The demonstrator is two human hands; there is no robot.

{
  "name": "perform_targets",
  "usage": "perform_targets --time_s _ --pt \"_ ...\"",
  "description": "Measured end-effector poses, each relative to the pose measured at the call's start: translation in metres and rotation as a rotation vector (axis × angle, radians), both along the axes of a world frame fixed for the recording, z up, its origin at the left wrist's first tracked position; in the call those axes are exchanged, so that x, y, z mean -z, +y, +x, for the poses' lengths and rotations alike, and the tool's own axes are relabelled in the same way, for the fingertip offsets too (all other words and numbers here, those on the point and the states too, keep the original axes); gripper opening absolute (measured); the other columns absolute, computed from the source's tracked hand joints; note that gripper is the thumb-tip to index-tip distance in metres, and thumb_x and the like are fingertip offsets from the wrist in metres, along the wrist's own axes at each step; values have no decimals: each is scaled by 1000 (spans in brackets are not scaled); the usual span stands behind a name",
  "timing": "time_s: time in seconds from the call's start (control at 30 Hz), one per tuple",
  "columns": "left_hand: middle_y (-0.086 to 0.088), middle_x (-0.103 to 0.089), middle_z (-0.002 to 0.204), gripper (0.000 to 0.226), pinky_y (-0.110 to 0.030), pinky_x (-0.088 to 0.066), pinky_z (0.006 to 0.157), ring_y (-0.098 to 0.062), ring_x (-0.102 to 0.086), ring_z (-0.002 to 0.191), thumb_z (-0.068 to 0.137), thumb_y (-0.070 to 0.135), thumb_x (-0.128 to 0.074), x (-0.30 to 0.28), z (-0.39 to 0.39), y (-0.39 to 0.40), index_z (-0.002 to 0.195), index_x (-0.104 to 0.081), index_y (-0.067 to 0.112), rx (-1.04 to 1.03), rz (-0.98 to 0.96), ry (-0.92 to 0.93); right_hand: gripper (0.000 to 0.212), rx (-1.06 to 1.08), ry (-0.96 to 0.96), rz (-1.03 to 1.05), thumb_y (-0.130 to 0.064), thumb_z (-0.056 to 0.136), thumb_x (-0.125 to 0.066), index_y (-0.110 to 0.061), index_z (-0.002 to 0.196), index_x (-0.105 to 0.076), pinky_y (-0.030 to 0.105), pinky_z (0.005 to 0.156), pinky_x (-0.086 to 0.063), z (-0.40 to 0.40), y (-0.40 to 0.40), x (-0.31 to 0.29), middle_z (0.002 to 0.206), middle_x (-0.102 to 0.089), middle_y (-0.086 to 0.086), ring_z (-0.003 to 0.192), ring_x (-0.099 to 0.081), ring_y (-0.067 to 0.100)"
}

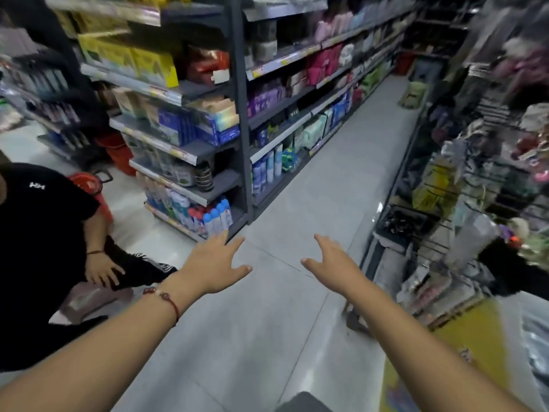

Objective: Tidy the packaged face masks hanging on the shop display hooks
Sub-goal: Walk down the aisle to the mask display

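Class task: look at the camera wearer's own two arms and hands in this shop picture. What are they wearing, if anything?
Both forearms are bare, with no sleeves in view. The left hand has a thin red cord bracelet with small beads at its wrist. The right hand shows no bracelet, watch or ring. Neither hand wears a glove.

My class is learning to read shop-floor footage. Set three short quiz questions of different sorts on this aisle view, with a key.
1. True or false: the left hand grips a packet.
2. Which wrist wears the red cord bracelet? A left, B right.
3. Fill in: the right hand is held over the grey ____.

Key: 1 false, both hands are open and hold nothing. 2 A. 3 floor.
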State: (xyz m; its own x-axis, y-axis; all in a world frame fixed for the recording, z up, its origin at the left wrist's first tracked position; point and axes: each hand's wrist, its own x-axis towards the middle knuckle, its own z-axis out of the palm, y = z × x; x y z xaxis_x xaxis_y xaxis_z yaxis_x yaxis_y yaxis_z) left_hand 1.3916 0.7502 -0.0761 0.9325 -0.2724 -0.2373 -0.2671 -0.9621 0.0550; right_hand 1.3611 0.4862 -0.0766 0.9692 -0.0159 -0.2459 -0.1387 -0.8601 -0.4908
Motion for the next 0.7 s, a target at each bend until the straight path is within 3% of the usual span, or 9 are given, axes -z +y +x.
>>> perform_targets --time_s 0.17,0.37,0.7 --pt "-13 -18 165 84 -51 -24 119 -35 -21 149 88 78 -33 -3 101 -24 158 -20 32 112 15 -57 73 54 -23 -133 -58 96 -41 -24 155 -15 49 120 -12 81 -16 6 164 -11 7 149 -9 32" --pt "-12 -10 167 88 -52 -20 121 -35 -16 151 86 80 -24 9 231 -87 158 -17 32 223 26 -44 73 123 -11 -143 -62 96 -38 -28 156 -14 48 122 -3 197 -63 20 165 -4 4 151 -2 30" --pt "-16 -25 162 81 -48 -33 115 -35 -32 145 91 72 -42 2 494 -250 157 -22 29 320 8 -54 74 256 20 -86 -54 95 -50 -24 156 -19 43 121 -11 418 -219 11 164 -13 6 150 -13 26"
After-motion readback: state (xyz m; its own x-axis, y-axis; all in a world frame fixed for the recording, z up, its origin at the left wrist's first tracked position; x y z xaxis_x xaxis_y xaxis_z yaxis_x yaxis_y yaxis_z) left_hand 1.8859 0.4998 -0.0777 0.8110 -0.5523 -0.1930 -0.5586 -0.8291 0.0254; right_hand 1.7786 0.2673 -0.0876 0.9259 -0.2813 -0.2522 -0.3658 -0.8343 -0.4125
